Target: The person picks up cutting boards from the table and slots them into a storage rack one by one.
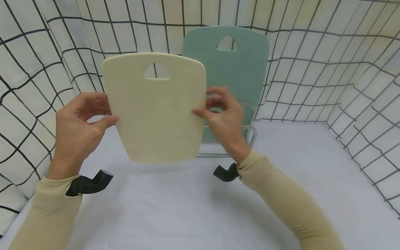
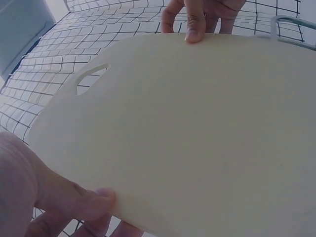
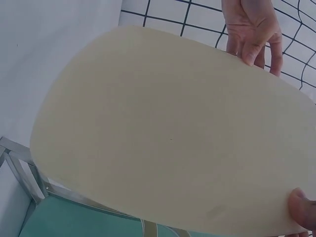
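A cream cutting board (image 1: 156,119) with a handle hole near its top is held upright above the white table. My left hand (image 1: 81,128) pinches its left edge, thumb on the near face and fingers behind. On the opposite edge my right hand (image 1: 225,120) grips it the same way. In the left wrist view the board (image 2: 187,128) fills most of the picture, with the right hand (image 2: 207,15) at its far edge. Behind it a green cutting board (image 1: 236,74) stands upright in a metal rack (image 1: 250,133), partly hidden by the cream board and my right hand.
Black wire grid panels (image 1: 308,62) rise at the back and on both sides, with white sheeting behind them. A white surface (image 1: 168,214) spreads below my forearms. Each wrist carries a black camera mount (image 1: 90,183).
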The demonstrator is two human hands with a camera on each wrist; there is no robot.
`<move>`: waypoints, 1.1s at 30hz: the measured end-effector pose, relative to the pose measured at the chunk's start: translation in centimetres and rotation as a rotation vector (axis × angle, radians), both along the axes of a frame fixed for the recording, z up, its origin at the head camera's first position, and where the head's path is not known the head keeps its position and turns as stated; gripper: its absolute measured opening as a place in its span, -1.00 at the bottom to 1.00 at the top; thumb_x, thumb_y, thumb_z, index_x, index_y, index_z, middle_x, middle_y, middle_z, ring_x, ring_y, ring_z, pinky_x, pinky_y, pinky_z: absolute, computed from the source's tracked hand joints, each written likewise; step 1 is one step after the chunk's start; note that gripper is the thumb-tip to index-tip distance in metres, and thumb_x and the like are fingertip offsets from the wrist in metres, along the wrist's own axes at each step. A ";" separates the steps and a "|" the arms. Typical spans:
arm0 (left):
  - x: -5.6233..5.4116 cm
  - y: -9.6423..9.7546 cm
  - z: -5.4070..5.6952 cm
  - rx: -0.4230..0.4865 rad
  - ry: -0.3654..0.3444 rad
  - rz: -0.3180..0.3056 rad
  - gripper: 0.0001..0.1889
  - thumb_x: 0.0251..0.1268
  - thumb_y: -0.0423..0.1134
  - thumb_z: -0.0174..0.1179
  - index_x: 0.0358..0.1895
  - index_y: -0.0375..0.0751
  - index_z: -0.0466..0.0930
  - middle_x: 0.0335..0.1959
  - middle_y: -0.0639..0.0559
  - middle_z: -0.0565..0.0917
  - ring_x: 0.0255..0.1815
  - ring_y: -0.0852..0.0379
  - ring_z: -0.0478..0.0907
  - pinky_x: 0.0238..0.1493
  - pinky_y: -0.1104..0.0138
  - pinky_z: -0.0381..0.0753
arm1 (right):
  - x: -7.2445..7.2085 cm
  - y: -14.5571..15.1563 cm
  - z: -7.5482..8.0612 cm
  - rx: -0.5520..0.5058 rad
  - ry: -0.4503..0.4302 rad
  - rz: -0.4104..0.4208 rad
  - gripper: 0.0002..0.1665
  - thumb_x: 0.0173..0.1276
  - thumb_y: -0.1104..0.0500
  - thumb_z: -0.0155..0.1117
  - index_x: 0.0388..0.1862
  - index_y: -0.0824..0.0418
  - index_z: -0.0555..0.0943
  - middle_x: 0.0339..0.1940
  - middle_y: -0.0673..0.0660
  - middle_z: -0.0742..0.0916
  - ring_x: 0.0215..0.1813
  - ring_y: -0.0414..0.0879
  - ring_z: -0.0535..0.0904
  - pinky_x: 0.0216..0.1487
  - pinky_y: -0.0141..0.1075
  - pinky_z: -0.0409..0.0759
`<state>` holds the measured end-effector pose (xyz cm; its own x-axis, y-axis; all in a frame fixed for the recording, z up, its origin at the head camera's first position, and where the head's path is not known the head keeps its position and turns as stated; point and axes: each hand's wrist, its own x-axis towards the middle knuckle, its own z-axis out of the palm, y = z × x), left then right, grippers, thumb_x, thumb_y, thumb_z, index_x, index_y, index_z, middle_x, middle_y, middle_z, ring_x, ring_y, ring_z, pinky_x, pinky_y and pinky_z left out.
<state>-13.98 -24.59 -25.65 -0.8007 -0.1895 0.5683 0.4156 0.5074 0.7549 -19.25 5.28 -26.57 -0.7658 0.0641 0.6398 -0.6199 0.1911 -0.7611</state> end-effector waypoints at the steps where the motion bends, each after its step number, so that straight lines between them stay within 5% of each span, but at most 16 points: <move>1: 0.0 0.0 0.1 0.001 0.003 0.000 -0.50 0.18 -0.55 0.37 0.19 -0.09 0.68 -0.11 0.40 0.71 -0.13 0.33 0.67 -0.10 0.69 0.64 | 0.0 -0.1 0.0 -0.003 0.000 0.002 -0.46 0.01 0.35 0.67 -0.01 0.19 0.65 -0.38 0.23 0.72 -0.33 -0.13 0.69 -0.05 0.01 0.75; 13: 0.2 -1.0 0.3 -0.051 -0.022 0.063 -0.52 0.21 -0.49 0.39 0.20 -0.05 0.68 -0.13 0.46 0.67 -0.12 0.39 0.65 0.00 0.63 0.55 | -0.1 -1.4 -0.1 -0.021 -0.017 0.007 -0.46 -0.01 0.36 0.67 -0.03 0.20 0.65 -0.39 0.21 0.73 -0.34 -0.16 0.70 -0.17 -0.17 0.74; 22: 0.5 -1.4 0.6 -0.065 -0.008 0.087 -0.52 0.21 -0.51 0.38 0.19 -0.06 0.68 -0.13 0.50 0.64 -0.12 0.42 0.64 -0.11 0.75 0.57 | -0.3 -2.0 -0.1 -0.007 -0.006 0.014 -0.46 0.01 0.34 0.66 0.00 0.19 0.65 -0.38 0.21 0.73 -0.31 -0.08 0.70 -0.19 -0.27 0.72; 33: 0.6 -1.7 1.0 -0.071 -0.019 0.120 -0.53 0.23 -0.47 0.39 0.20 -0.03 0.67 -0.18 0.54 0.64 -0.13 0.44 0.62 0.08 0.57 0.56 | -0.3 -2.5 0.3 0.015 -0.020 0.014 -0.49 0.07 0.31 0.64 0.00 0.16 0.64 -0.36 0.19 0.73 -0.27 -0.06 0.71 -0.09 -0.18 0.73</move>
